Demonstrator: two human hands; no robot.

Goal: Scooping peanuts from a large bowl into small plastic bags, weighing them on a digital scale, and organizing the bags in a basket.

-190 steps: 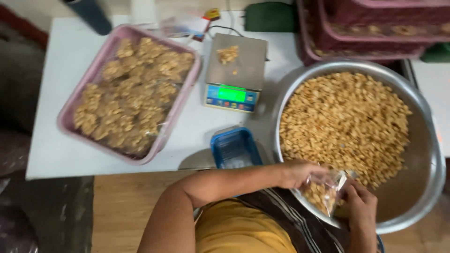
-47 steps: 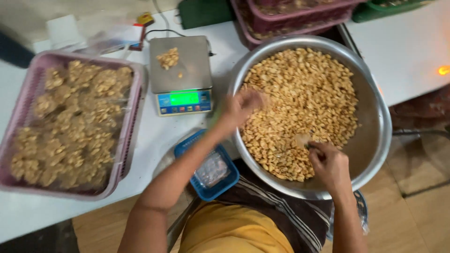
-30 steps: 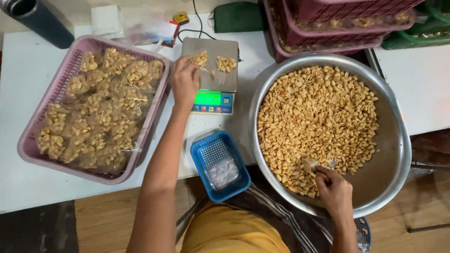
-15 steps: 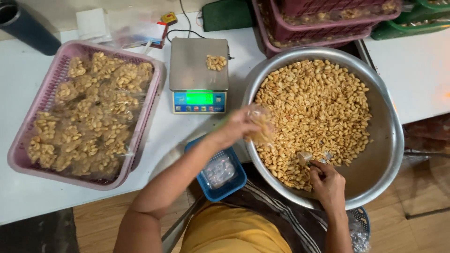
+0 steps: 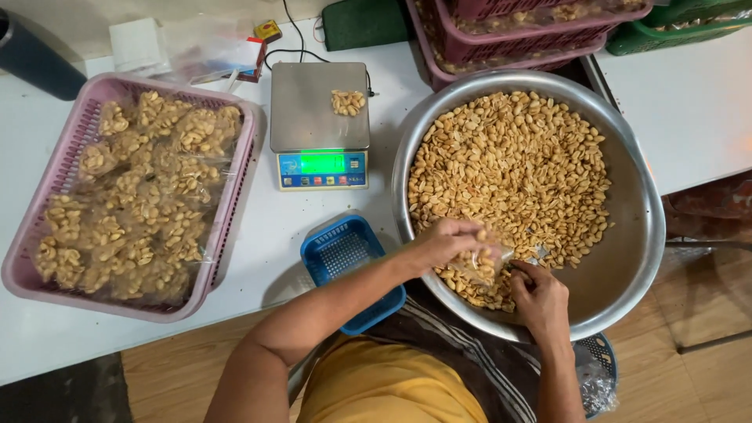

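My left hand (image 5: 445,241) grips the top of a small clear plastic bag (image 5: 479,265) partly filled with peanuts, held over the near rim of the big steel bowl (image 5: 638,235). My right hand (image 5: 537,296) is at the bag's mouth with its fingers curled; whether it holds peanuts is unclear. The bowl is full of loose peanuts (image 5: 513,168). A small heap of peanuts (image 5: 348,102) lies on the steel platform of the digital scale (image 5: 319,125), whose green display is lit.
A pink basket (image 5: 235,204) of filled peanut bags stands at the left. A small blue basket (image 5: 345,258) sits by my left forearm. Stacked maroon crates (image 5: 509,47) and a green tray (image 5: 674,31) are behind the bowl. A dark bottle (image 5: 35,59) stands at the far left.
My left hand reached to the scale a second ago, came back over the bowl, and now holds the bag at its near rim beside my right hand.
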